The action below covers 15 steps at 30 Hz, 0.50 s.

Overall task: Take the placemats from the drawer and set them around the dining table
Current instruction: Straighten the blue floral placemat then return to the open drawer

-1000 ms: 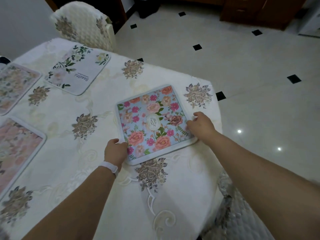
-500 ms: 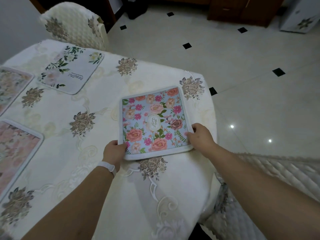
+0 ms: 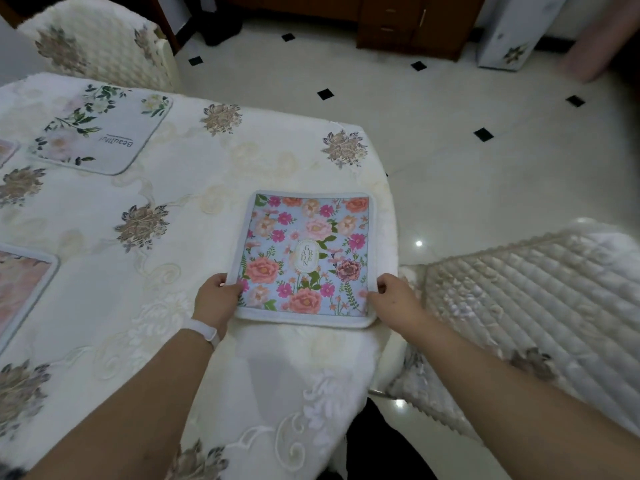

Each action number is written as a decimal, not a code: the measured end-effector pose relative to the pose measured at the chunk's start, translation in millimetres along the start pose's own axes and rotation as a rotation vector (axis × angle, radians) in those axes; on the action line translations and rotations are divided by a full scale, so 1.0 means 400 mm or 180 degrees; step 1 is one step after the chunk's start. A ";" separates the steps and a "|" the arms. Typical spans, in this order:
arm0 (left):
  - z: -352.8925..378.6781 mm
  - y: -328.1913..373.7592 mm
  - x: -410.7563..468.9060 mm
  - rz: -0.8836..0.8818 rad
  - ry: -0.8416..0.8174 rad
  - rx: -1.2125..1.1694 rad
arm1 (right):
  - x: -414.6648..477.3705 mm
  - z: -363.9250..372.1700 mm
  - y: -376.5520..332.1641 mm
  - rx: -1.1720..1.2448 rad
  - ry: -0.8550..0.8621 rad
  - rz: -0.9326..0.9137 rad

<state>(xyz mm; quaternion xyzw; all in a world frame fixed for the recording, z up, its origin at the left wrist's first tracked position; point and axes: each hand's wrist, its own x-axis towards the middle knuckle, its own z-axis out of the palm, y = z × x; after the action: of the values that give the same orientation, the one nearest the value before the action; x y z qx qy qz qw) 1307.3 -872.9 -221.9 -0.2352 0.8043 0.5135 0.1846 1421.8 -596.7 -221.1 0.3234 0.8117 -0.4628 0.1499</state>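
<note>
A blue placemat (image 3: 306, 251) printed with pink and orange flowers lies on the dining table (image 3: 194, 188) near its right edge. My left hand (image 3: 216, 299) pinches its near left corner and my right hand (image 3: 393, 297) pinches its near right corner. A white placemat (image 3: 104, 131) with green leaves and the word "Beautiful" lies at the far left. A pink placemat (image 3: 20, 289) shows at the left edge, and the corner of another mat (image 3: 7, 150) peeks in above it.
A cream embroidered cloth covers the table. One quilted chair (image 3: 97, 39) stands at the far side, and another quilted chair (image 3: 540, 306) is close on my right. Beyond lie a pale tiled floor (image 3: 433, 140) and a wooden cabinet (image 3: 408, 22).
Both hands have turned the blue floral placemat so it sits squarer to the table's edge, and pulled it closer to me. My view has swung right, bringing the near chair in.
</note>
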 end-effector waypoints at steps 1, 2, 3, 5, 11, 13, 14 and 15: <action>-0.003 -0.007 -0.005 0.0046 -0.0039 0.0007 | -0.019 0.005 0.012 -0.0075 -0.0003 0.0022; -0.006 -0.016 -0.009 0.0107 -0.0056 0.0017 | -0.036 0.011 0.024 -0.0142 0.0000 0.0037; -0.010 -0.024 -0.015 0.0173 -0.0058 0.0046 | -0.050 0.018 0.035 -0.0186 0.0011 0.0048; -0.017 -0.036 -0.027 0.0328 -0.0037 0.0101 | -0.074 0.033 0.054 -0.0208 0.0040 0.0071; -0.053 -0.071 -0.041 0.0627 0.0002 0.0276 | -0.142 0.088 0.081 0.0170 0.0037 0.0232; -0.061 -0.076 -0.041 0.0686 0.0017 0.0288 | -0.154 0.096 0.077 0.0260 0.0003 0.0271; -0.063 -0.077 -0.043 0.0692 0.0025 0.0271 | -0.158 0.098 0.074 0.0245 -0.0011 0.0262; -0.065 -0.076 -0.046 0.0699 0.0040 0.0267 | -0.160 0.100 0.072 0.0216 -0.0019 0.0248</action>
<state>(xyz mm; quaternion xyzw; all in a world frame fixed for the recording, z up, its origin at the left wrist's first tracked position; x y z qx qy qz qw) 1338.4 -904.2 -223.9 -0.1410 0.8472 0.4950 0.1319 1486.3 -644.7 -226.4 0.3583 0.7818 -0.4848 0.1591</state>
